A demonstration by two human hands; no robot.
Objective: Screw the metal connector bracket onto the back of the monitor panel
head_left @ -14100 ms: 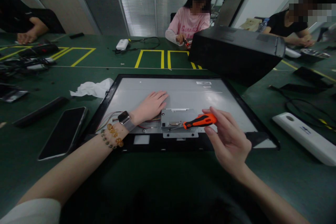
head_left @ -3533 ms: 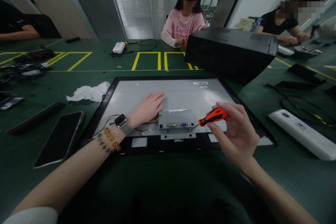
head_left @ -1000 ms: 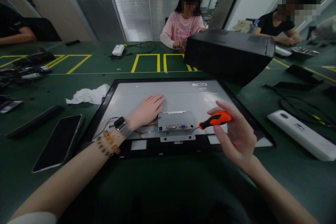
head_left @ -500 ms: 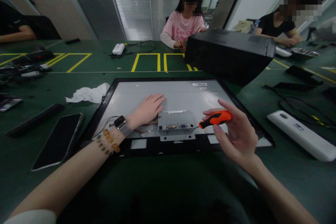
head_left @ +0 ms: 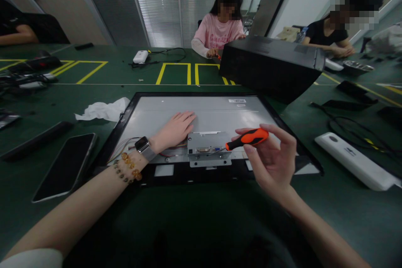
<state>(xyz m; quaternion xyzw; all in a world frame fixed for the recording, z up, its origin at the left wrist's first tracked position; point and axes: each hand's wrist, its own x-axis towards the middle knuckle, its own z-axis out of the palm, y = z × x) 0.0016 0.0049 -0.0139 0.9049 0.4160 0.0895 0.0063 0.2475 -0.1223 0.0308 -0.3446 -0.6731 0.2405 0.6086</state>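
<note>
A monitor panel [head_left: 216, 111] lies back-side up in its black frame on the green table. Near its front edge sits a small grey metal board cover [head_left: 207, 147] with video ports. My left hand [head_left: 174, 129] lies flat and open on the panel just left of that cover, a watch and bead bracelets on the wrist. My right hand [head_left: 271, 160] is closed around an orange-and-black screwdriver [head_left: 248, 138], whose thin shaft points left and down at the cover's ports.
A black case [head_left: 273, 65] stands behind the panel at right. A phone [head_left: 64, 165] and a black bar [head_left: 34, 140] lie at left, crumpled tissue [head_left: 102, 109] beyond. A white device [head_left: 353, 160] and cables lie at right. Other people sit across the table.
My right hand has shifted the screwdriver a little to the left, its tip now at the cover's ports. My left hand has stayed flat on the panel.
</note>
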